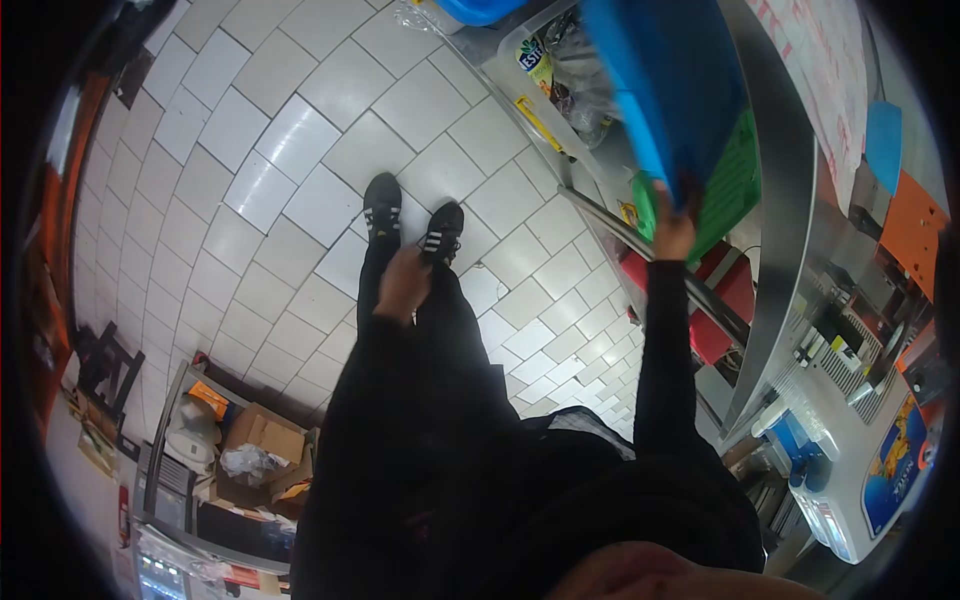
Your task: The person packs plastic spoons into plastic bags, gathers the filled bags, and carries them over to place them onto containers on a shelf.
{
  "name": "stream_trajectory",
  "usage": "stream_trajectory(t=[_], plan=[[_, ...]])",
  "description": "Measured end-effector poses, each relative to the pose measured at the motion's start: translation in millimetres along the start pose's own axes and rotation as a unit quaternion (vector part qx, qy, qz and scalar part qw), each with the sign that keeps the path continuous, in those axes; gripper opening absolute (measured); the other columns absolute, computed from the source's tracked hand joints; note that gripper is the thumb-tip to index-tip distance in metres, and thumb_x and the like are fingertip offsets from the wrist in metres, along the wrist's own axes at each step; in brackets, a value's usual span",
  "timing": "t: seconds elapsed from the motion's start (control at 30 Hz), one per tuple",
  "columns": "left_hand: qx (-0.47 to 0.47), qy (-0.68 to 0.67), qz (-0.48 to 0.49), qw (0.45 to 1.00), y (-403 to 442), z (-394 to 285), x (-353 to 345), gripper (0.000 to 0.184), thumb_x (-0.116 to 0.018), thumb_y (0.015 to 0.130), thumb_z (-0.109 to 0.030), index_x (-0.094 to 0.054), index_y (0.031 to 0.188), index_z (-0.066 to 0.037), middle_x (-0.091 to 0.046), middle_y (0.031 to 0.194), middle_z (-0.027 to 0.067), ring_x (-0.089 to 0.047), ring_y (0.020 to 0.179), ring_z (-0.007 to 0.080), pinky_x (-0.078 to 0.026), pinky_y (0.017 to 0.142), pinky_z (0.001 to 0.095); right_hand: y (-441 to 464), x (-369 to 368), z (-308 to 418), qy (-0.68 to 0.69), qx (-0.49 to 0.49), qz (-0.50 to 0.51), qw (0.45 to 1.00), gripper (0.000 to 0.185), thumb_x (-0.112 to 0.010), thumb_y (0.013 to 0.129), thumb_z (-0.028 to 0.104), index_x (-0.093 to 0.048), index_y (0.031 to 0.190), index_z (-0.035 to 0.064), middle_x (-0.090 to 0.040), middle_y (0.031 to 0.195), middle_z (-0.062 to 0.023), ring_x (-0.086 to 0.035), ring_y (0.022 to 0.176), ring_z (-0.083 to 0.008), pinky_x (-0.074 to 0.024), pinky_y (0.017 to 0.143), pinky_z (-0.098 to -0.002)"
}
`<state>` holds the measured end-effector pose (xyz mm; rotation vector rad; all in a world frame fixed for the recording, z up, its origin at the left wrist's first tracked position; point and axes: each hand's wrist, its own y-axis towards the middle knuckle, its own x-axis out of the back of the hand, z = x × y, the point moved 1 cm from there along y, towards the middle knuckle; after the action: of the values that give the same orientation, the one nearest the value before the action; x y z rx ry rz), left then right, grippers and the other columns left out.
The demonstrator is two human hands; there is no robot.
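My right hand (675, 225) is closed on the lower edge of a large flat blue board (680, 80), which stands tilted beside the metal counter. Behind it, close to my fingers, is a green board (728, 190); I cannot tell whether my hand touches that one too. Left of the blue board, a clear plastic bin (510, 45) holds a Nestea package (535, 62) and crumpled clear plastic. My left hand (403, 285) hangs low in front of my legs, away from the shelf. Blur hides how its fingers are set, and no object shows in it.
A metal rail (620, 228) runs along the shelf front, with red items (715, 320) below. The steel counter edge (780, 200) curves down the right side. At lower left stands a cart with a cardboard box (265, 435). My shoes (382, 205) are on white floor tiles (300, 130).
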<state>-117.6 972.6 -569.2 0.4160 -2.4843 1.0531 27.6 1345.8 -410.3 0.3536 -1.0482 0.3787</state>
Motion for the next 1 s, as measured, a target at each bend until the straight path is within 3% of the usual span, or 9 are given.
stream_trajectory(t=[0.03, 0.07, 0.3, 0.4, 0.6, 0.7, 0.8, 0.83, 1.0], plan=[[0.022, 0.051, -0.002, 0.998, -27, 59, -14, 0.031, -0.058, 0.081, -0.015, -0.051, 0.108, -0.001, -0.057, 0.103, 0.0209, -0.054, 0.102, 0.0375, -0.044, 0.088, 0.0457, -5, -22, -11, 0.014, -0.002, 0.039, 0.999, 0.038, -0.066, 0.084, 0.024, -0.055, 0.114, 0.0031, -0.058, 0.11, -0.0117, -0.054, 0.105, -0.0233, -0.0397, 0.092, -0.0336], [0.165, 0.048, 0.138, 0.975, -46, 82, 5, 0.031, -0.056, 0.082, -0.019, -0.051, 0.104, 0.003, -0.057, 0.105, 0.0244, -0.054, 0.103, 0.0401, -0.044, 0.089, 0.0456, -10, -45, -20, 0.05, 0.01, 0.086, 0.995, 0.037, -0.066, 0.084, 0.023, -0.056, 0.113, 0.0043, -0.059, 0.11, -0.011, -0.055, 0.105, -0.0243, -0.0401, 0.092, -0.0343], [0.149, 0.066, 0.041, 0.986, -158, 258, 23, 0.022, -0.056, 0.085, -0.019, -0.053, 0.1, -0.003, -0.064, 0.088, 0.0225, -0.062, 0.084, 0.0396, -0.049, 0.074, 0.0472, -24, -116, 2, -0.059, 0.062, 0.212, 0.974, 0.037, -0.064, 0.077, 0.004, -0.055, 0.113, 0.0056, -0.058, 0.113, -0.0124, -0.051, 0.109, -0.032, -0.0417, 0.093, -0.0407], [0.233, -0.104, -0.015, 0.967, -153, 201, 43, 0.02, -0.055, 0.086, -0.018, -0.053, 0.1, -0.005, -0.065, 0.088, 0.0206, -0.062, 0.084, 0.0386, -0.049, 0.073, 0.0466, -30, -117, -16, -0.045, 0.021, 0.176, 0.983, 0.043, -0.064, 0.073, 0.0, -0.055, 0.114, 0.0062, -0.057, 0.113, -0.013, -0.05, 0.11, -0.033, -0.0413, 0.095, -0.0421], [0.161, -0.312, -0.076, 0.933, -125, 80, 4, 0.025, -0.048, 0.092, -0.028, -0.055, 0.101, -0.006, -0.064, 0.085, 0.018, -0.062, 0.083, 0.0383, -0.049, 0.07, 0.0455, -57, -84, 11, -0.208, 0.025, 0.18, 0.961, 0.026, -0.067, 0.073, 0.009, -0.06, 0.099, 0.0073, -0.057, 0.116, -0.0126, -0.055, 0.103, -0.0311, -0.0449, 0.087, -0.0391], [0.123, -0.352, -0.021, 0.928, -126, 43, -36, 0.027, -0.049, 0.091, -0.029, -0.055, 0.1, -0.004, -0.064, 0.087, 0.0203, -0.061, 0.083, 0.0402, -0.048, 0.073, 0.0471, -89, -104, 8, -0.073, 0.084, 0.274, 0.955, 0.008, -0.069, 0.071, 0.009, -0.062, 0.073, 0.0059, -0.065, 0.084, -0.0072, -0.063, 0.077, -0.0267, -0.0504, 0.069, -0.0344], [0.075, -0.379, 0.006, 0.922, -145, 23, -27, 0.028, -0.049, 0.09, -0.029, -0.055, 0.101, -0.003, -0.064, 0.089, 0.0209, -0.061, 0.084, 0.0387, -0.048, 0.074, 0.046, -129, -114, 74, 0.098, 0.035, 0.501, 0.859, 0.006, -0.067, 0.08, 0.012, -0.065, 0.079, 0.0056, -0.064, 0.07, -0.0039, -0.063, 0.062, -0.0141, -0.0495, 0.054, -0.0269], [0.054, -0.361, 0.046, 0.93, -150, 22, -18, 0.028, -0.05, 0.09, -0.028, -0.054, 0.101, -0.003, -0.064, 0.09, 0.0203, -0.063, 0.084, 0.0363, -0.049, 0.074, 0.0445, -136, -106, 127, 0.023, -0.113, 0.58, 0.807, 0.014, -0.059, 0.087, 0.017, -0.065, 0.084, 0.005, -0.063, 0.065, -0.0051, -0.061, 0.054, -0.0141, -0.0484, 0.05, -0.026], [0.156, -0.558, -0.049, 0.814, -167, 63, 75, 0.025, -0.048, 0.093, -0.026, -0.055, 0.103, -0.004, -0.066, 0.083, 0.0114, -0.065, 0.074, 0.0208, -0.05, 0.065, 0.0334, -184, -141, 242, 0.037, -0.014, 0.667, 0.744, 0.021, -0.047, 0.095, 0.021, -0.06, 0.101, 0.0054, -0.063, 0.067, -0.0077, -0.062, 0.057, -0.0137, -0.0486, 0.055, -0.0268]])
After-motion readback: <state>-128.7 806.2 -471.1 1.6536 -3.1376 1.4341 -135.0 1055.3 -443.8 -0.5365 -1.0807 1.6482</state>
